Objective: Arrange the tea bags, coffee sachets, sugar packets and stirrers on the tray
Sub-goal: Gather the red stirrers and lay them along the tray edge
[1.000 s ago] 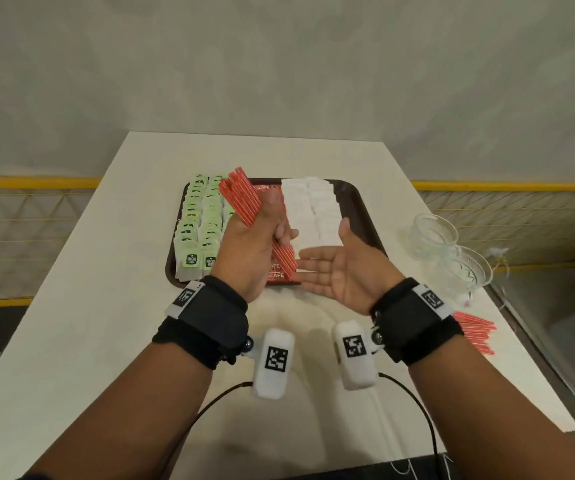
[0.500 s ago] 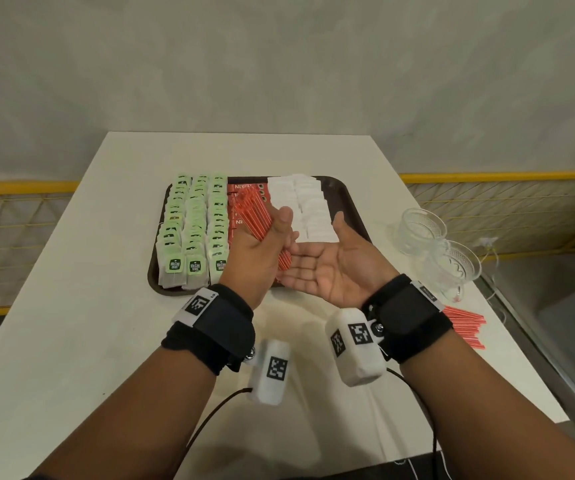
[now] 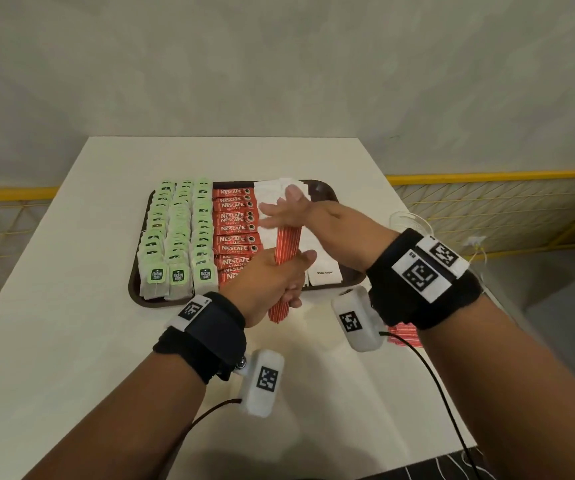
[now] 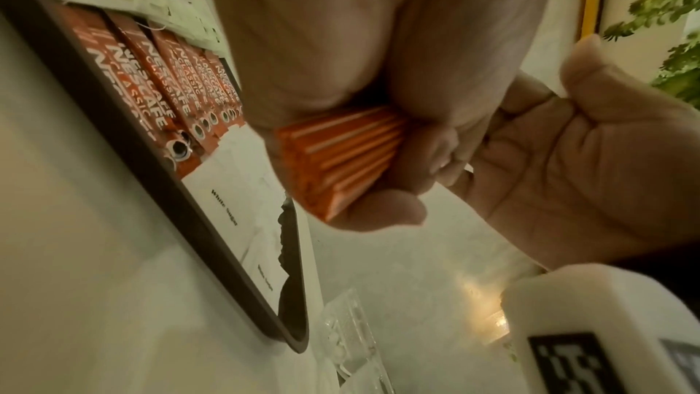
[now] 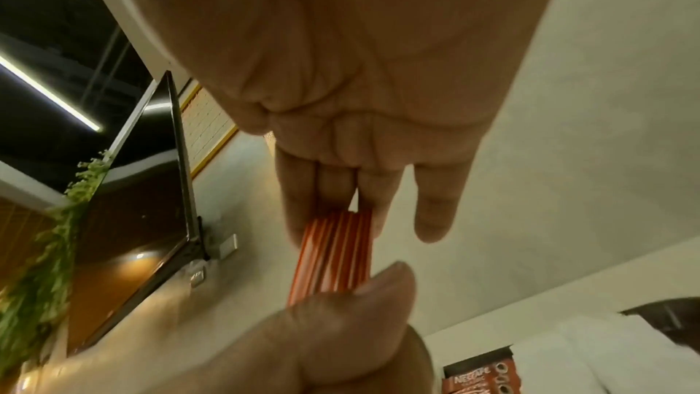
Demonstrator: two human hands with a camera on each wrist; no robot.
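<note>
Tea bags, coffee sachets and sugar packets fill the tray. Left hand clenches the stirrers above it; right hand, fingers straight, caps their far ends. Square ends before lowering.

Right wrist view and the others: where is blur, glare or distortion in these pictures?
Head view: sharp on the tray, but the right hand is motion-blurred and the table edges bow from the wide lens. Left wrist view: dim, yellowish, tilted; the stirrers are soft. Right wrist view: the left hand is blurred close to the lens, and a ceiling strip light glares.
</note>
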